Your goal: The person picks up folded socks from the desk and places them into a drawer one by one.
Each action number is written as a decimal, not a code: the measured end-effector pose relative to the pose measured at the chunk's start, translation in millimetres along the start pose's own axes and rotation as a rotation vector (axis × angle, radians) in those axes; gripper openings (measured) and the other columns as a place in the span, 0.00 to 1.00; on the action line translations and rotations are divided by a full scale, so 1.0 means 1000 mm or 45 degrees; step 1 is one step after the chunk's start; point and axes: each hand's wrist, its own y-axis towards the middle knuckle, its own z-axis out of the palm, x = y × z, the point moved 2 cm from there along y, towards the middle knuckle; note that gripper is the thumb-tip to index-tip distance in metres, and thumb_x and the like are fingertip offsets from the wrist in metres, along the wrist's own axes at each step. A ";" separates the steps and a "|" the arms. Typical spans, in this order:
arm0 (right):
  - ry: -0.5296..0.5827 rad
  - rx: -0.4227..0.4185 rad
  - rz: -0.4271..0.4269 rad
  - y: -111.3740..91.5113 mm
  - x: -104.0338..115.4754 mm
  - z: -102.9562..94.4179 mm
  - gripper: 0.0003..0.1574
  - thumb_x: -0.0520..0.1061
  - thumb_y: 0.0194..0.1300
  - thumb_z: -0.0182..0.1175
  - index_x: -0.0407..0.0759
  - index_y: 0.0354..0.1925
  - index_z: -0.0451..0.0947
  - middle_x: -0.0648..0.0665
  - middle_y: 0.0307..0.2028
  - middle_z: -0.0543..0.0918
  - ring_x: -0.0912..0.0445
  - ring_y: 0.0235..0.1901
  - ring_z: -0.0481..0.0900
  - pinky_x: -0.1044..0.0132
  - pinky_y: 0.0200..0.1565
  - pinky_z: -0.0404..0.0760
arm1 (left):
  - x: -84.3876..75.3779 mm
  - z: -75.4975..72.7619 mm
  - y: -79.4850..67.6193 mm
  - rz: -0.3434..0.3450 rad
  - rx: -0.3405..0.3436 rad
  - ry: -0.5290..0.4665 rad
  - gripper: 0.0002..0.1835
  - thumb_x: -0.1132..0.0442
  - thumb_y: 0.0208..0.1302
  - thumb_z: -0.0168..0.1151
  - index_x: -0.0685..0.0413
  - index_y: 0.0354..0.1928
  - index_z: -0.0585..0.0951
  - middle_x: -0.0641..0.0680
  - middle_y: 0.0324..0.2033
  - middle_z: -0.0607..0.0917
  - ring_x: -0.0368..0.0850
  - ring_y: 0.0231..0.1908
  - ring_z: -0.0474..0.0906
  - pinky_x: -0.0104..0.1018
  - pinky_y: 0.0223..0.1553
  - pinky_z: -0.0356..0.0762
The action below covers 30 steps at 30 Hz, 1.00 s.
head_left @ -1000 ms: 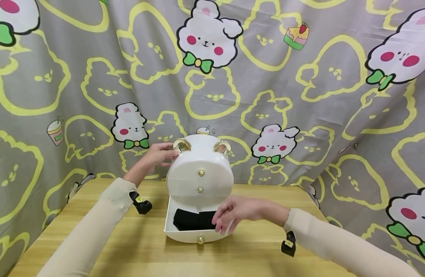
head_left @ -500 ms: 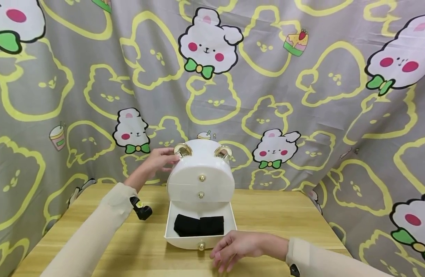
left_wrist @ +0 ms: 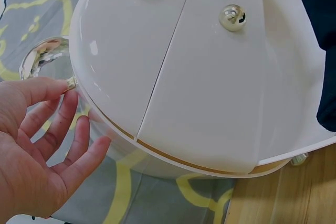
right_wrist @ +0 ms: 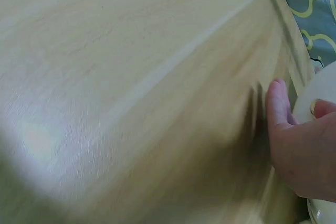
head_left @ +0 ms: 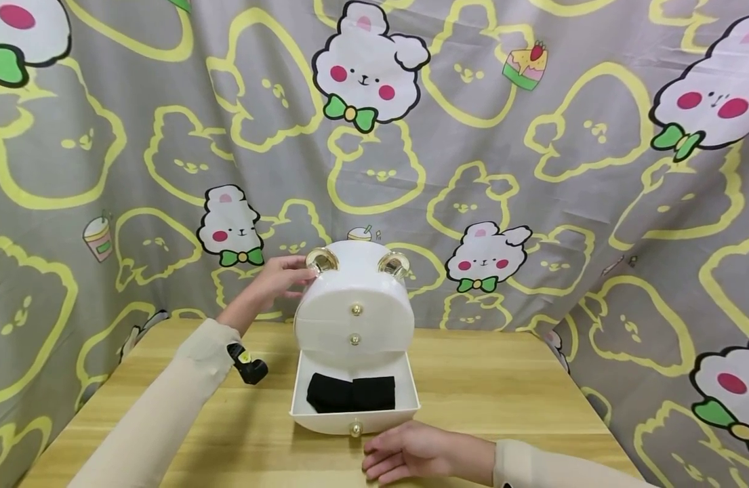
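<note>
A white rounded drawer box point(head_left: 354, 305) with gold ears and gold knobs stands on the table. Its bottom drawer point(head_left: 301, 407) is pulled out, and black folded cloth that looks like socks point(head_left: 351, 394) lies inside. My left hand point(head_left: 282, 276) touches the box's upper left side; in the left wrist view its thumb point(left_wrist: 50, 87) lies against the base of a gold ear point(left_wrist: 44, 59), with the other fingers loosely extended along the side. Just below the drawer's front, right of its knob point(head_left: 356, 428), my right hand point(head_left: 419, 451) is low over the table with extended fingers, holding nothing.
The wooden table point(head_left: 490, 379) extends to both sides of the box. Behind it hangs a grey curtain point(head_left: 374, 169) printed with white and yellow cartoon animals. A black wrist camera point(head_left: 247, 364) sits at the left cuff.
My right hand has moved from over the drawer's right side down to the table in front, its fingers straightening. The left hand stays at the box; the drawer remains out.
</note>
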 end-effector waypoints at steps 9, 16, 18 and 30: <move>0.108 -0.081 -0.113 0.010 0.002 0.011 0.25 0.48 0.79 0.53 0.29 0.60 0.75 0.47 0.44 0.89 0.56 0.46 0.88 0.61 0.54 0.87 | -0.003 0.001 0.000 -0.004 0.008 0.007 0.27 0.56 0.72 0.64 0.54 0.69 0.74 0.58 0.53 0.85 0.56 0.60 0.78 0.51 0.59 0.83; 0.143 -0.241 -0.137 0.016 0.003 0.020 0.24 0.49 0.77 0.56 0.28 0.56 0.78 0.45 0.40 0.90 0.57 0.41 0.89 0.64 0.50 0.88 | 0.001 0.000 0.001 0.005 0.014 0.011 0.28 0.55 0.72 0.63 0.54 0.71 0.73 0.61 0.57 0.83 0.57 0.61 0.77 0.52 0.60 0.82; 0.149 -0.279 -0.144 0.018 0.003 0.023 0.23 0.48 0.77 0.57 0.29 0.55 0.79 0.45 0.40 0.90 0.58 0.40 0.89 0.65 0.48 0.88 | 0.001 0.000 0.001 0.005 0.014 0.011 0.28 0.55 0.72 0.63 0.54 0.71 0.73 0.61 0.57 0.83 0.57 0.61 0.77 0.52 0.61 0.82; 0.134 -0.394 -0.158 0.021 0.007 0.029 0.18 0.45 0.76 0.57 0.31 0.52 0.81 0.44 0.37 0.91 0.59 0.36 0.89 0.66 0.44 0.89 | -0.001 0.001 -0.001 0.010 0.026 0.008 0.28 0.54 0.72 0.63 0.54 0.70 0.74 0.62 0.58 0.82 0.58 0.62 0.76 0.53 0.62 0.81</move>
